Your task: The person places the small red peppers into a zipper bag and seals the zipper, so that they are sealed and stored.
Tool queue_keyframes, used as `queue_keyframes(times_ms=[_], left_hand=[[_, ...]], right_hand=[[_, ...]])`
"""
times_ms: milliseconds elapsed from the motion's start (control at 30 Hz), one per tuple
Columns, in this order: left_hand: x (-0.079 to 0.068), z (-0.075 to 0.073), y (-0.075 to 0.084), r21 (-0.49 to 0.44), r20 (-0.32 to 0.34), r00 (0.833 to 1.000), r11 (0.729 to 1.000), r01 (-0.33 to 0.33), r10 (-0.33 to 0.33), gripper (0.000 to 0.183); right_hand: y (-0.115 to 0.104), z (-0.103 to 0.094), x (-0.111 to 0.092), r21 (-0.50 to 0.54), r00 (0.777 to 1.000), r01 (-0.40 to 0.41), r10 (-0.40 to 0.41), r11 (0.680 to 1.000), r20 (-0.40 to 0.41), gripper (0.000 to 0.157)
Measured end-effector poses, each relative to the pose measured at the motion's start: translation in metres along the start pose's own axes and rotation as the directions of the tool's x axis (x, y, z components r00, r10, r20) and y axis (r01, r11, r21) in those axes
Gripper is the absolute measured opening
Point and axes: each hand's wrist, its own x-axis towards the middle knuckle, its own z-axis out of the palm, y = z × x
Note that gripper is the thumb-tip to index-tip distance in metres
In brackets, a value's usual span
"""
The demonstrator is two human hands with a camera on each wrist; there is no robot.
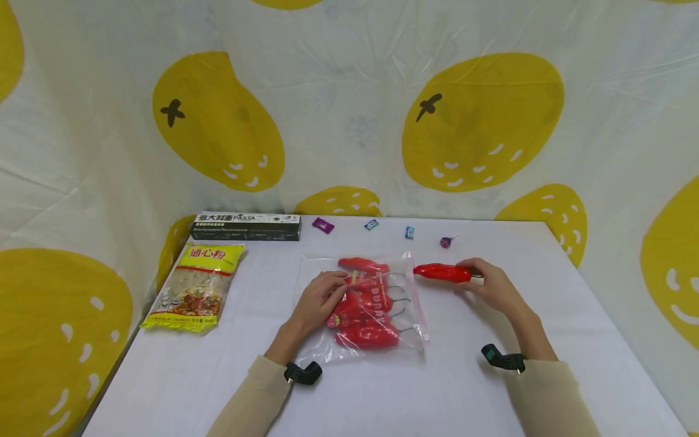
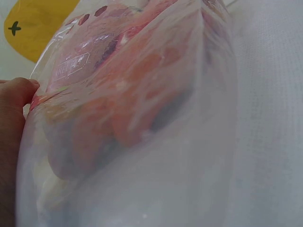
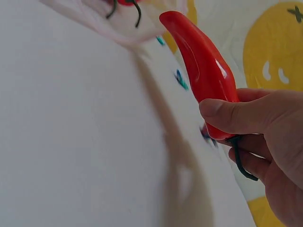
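A clear zip bag (image 1: 419, 303) with pink print lies on the white table, holding several red chili peppers (image 1: 371, 335) whose stems point right. On its upper film is my left hand (image 1: 314, 303), pinching the plastic and raising it a little. The left wrist view shows the lifted bag (image 2: 199, 156) filling most of the picture, blurred, with part of that hand at the left edge. Between the thumb and fingers of my right hand (image 1: 497, 288), one more red chili pepper (image 3: 208, 66) is held near its stem end. Its tip points left, close to the bag's pink-edged side.
At the left lies a yellow pasta packet (image 1: 196, 285), and behind it a dark pasta box (image 1: 246, 228). Along the back edge are a purple candy (image 1: 323, 225), two small blue-green candies (image 1: 371, 224) and a lollipop (image 1: 446, 242). A lemon-print cloth (image 1: 349, 121) hangs behind.
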Motion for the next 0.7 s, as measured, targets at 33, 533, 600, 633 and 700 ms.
queue_keyframes(times_ms=[33, 533, 600, 633, 700], left_hand=[[0.0, 0.0, 0.0, -0.001, 0.002, 1.0, 1.0, 0.004, -0.004, 0.02], [0.001, 0.0, 0.001, -0.024, -0.019, 1.0, 1.0, -0.017, 0.016, 0.019], [0.0, -0.001, 0.002, -0.028, -0.023, 1.0, 0.999, -0.016, 0.016, 0.018], [0.0, -0.001, 0.002, -0.03, -0.023, 1.0, 0.999, -0.016, 0.015, 0.018], [0.0, -0.001, 0.003, -0.028, -0.026, 1.0, 1.0, -0.013, 0.012, 0.017]], right_hand=[[-0.005, 0.003, -0.001, -0.003, 1.0, 0.012, -0.012, 1.0, -0.005, 0.047], [-0.064, 0.046, 0.002, 0.067, 0.983, 0.181, -0.178, 0.981, -0.051, 0.041], [-0.068, 0.051, 0.004, 0.08, 0.979, 0.199, -0.195, 0.977, -0.06, 0.041], [-0.07, 0.053, 0.005, 0.087, 0.976, 0.211, -0.205, 0.974, -0.065, 0.041], [-0.073, 0.058, 0.007, 0.1, 0.967, 0.25, -0.242, 0.963, -0.08, 0.04]])
